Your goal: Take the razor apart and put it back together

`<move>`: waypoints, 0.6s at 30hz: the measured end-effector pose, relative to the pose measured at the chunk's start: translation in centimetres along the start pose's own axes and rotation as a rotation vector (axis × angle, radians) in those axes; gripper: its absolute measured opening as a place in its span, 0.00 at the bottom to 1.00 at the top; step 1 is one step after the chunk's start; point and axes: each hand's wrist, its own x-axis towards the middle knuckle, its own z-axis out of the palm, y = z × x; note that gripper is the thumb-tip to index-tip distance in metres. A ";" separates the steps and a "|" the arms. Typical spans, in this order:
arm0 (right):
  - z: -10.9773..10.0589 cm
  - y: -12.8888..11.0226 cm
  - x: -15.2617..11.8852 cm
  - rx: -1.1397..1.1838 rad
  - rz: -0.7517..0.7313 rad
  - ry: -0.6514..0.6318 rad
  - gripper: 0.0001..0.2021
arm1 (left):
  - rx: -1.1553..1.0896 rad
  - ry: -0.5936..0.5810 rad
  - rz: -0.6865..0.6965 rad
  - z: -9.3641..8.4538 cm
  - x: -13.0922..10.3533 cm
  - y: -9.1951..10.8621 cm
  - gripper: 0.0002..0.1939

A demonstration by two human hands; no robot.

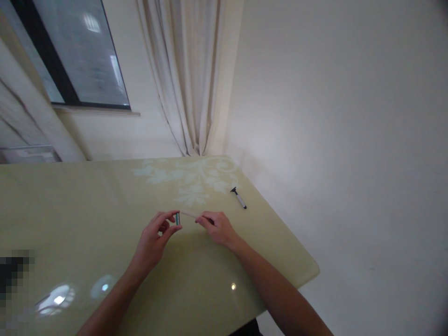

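Above the table, my left hand [156, 235] pinches a small razor cartridge [178, 219] upright between thumb and fingertips; it has a greenish face and dark edges. My right hand [217, 227] is closed on a thin pale stick [189, 214], which points left. The stick's tip is at the upper part of the cartridge; whether they touch I cannot tell. Beyond my right hand, a razor handle [240, 199] with a grey grip and a black T-shaped end lies on the tabletop.
The glossy pale-green table [87, 200] has a white floral pattern [196, 179] near its far corner. A wall [332, 140] runs along the right, and curtains [185, 70] hang behind. Something dark and pixelated [12, 275] sits at the left edge.
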 end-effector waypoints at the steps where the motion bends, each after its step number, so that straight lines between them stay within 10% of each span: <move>1: 0.0 0.1 0.0 0.010 -0.011 -0.018 0.18 | -0.006 0.003 -0.006 0.0 0.0 0.0 0.18; 18: -0.1 0.5 0.3 0.051 -0.010 -0.123 0.17 | -0.022 0.005 -0.029 -0.1 0.2 -0.6 0.18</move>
